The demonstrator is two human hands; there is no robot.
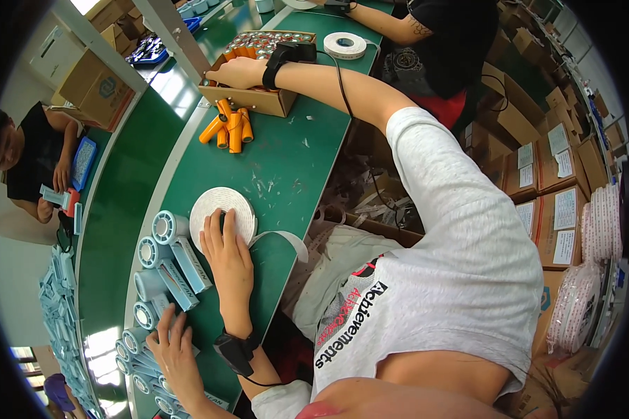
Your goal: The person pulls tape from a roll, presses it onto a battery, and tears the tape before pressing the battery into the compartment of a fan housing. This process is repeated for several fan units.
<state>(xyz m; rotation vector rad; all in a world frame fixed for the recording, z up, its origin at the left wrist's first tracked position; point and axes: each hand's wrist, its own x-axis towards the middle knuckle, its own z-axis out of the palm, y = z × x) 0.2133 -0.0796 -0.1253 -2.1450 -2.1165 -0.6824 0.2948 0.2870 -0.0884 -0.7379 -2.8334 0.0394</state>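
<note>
My left hand lies on a flat white roll of tape, its fingers spread over the roll. A loose tail of tape curls from the roll past the table edge. My right hand reaches far out to the near rim of a cardboard box packed with upright cylindrical cells. Its fingers are bent together down inside the rim; what they hold is hidden. Beside the box lies a small pile of orange cylindrical cells. Light blue handheld fans line the table left of the tape.
A co-worker's hand touches the nearest fans. Another person in black sits beyond my right arm, near a second tape roll. Across the green conveyor, a person holds a light blue part. Stacked cartons stand behind me.
</note>
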